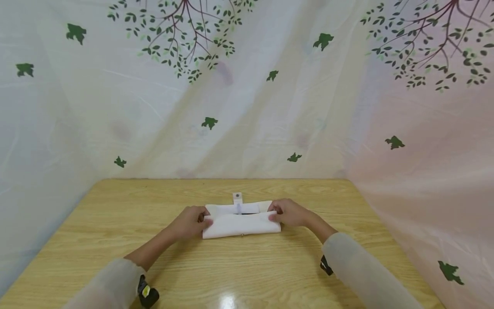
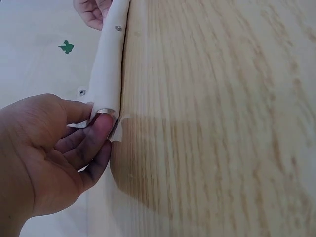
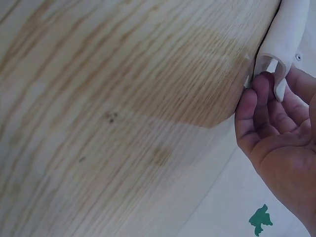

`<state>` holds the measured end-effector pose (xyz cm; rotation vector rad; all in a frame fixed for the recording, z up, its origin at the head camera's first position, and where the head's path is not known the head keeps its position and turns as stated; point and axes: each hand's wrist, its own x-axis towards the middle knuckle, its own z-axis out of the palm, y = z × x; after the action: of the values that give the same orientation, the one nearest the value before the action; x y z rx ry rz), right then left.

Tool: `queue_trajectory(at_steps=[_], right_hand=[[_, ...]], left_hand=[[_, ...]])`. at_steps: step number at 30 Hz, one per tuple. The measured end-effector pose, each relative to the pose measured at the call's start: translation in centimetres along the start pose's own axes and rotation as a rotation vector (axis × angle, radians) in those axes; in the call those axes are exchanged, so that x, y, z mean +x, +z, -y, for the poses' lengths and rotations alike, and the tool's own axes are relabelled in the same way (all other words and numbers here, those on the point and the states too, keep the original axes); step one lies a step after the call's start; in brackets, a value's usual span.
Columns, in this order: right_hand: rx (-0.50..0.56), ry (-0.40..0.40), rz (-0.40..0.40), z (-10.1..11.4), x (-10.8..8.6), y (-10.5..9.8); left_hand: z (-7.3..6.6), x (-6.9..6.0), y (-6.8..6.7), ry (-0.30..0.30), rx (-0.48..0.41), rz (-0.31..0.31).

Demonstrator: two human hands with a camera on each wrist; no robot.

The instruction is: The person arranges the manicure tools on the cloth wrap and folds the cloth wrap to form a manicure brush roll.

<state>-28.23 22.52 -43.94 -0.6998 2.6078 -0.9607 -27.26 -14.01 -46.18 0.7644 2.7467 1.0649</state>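
Observation:
A white soft folding case lies on the wooden table, its front part folded over toward the back. At its back edge a narrow strap with a metal snap stands out; a small stud shows on the front side. My left hand pinches the case's left end between thumb and fingers. At the other end my right hand grips the folded layer, thumb in front and fingers behind. In the right wrist view the curled end of the case shows a hollow, with fingertips at its opening. The inside is mostly hidden.
The wood-grain table runs back to a pale curtain printed with branches and green leaf shapes. Curtain also borders the table's left and right sides. Black wrist devices sit at both sleeve cuffs.

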Motion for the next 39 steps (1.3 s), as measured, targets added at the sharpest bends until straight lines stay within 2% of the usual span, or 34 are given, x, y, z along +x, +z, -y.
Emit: queue_trajectory(at_steps=[11, 15, 19, 22, 24, 28, 30, 32, 35, 39], right_hand=[[-0.013, 0.049, 0.003, -0.7, 0.8, 0.3], [-0.011, 0.062, -0.003, -0.9, 1.0, 0.4], [-0.028, 0.045, -0.038, -0.8, 1.0, 0.6], [-0.062, -0.004, -0.080, -0.6, 0.9, 0.8], [-0.097, -0.055, -0.100, -0.3, 0.8, 0.9], [-0.236, -0.228, -0.105, 0.3, 0.7, 1.3], [-0.302, -0.291, -0.094, 0.6, 0.6, 1.5], [-0.340, -0.315, -0.078, 0.8, 0.4, 1.7], [-0.342, -0.316, -0.060, 1.1, -0.2, 1.8], [-0.310, -0.305, -0.038, 1.4, -0.9, 1.8]], left_hand=[[-0.8, 0.5, -0.7, -0.107, 0.032, 0.109], [-0.7, 0.7, -0.7, -0.096, 0.085, 0.121], [-0.4, 0.8, -0.6, -0.077, 0.118, 0.103], [-0.3, 0.6, -0.5, -0.021, 0.143, 0.081], [-0.3, 0.5, -0.2, 0.048, 0.177, 0.067], [-0.2, 0.3, 0.4, 0.242, 0.269, 0.040], [-0.2, 0.2, 0.6, 0.362, 0.314, 0.044], [-0.2, 0.1, 0.9, 0.435, 0.347, 0.061], [-0.4, -0.3, 1.1, 0.454, 0.372, 0.084], [-0.7, -0.7, 0.9, 0.394, 0.344, 0.099]])
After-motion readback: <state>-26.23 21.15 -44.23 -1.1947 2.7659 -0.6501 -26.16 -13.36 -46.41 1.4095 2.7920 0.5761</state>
